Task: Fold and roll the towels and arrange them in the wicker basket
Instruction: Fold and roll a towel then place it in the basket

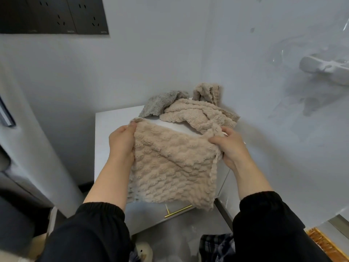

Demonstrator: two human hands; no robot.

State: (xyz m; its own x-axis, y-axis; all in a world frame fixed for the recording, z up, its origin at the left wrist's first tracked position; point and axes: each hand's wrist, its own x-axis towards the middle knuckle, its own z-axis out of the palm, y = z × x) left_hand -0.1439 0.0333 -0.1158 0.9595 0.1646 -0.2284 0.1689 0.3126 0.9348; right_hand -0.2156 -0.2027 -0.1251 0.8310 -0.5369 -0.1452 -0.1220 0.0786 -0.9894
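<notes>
Head view: we hold the beige towel [170,167] at frame centre, above the white cabinet [109,125]. Our left hand [121,142] pinches its upper left corner. Our right hand [229,146] grasps its upper right edge. Just above centre, a crumpled beige pile [198,114] and a grey towel [158,104] lie on the cabinet.

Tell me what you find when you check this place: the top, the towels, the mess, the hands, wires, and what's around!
Surface: white cabinet top, partly bare; gold handle below.
Job's things: beige towel held up; crumpled beige towels and grey towel heaped behind; woven edge lower right, perhaps the basket.
Clutter: checked fabric at the bottom edge.
Hands: left hand and right hand each grip an upper corner of the beige towel.
Cables: nothing seen.
Surroundings: dark socket panel on the wall, upper left.
</notes>
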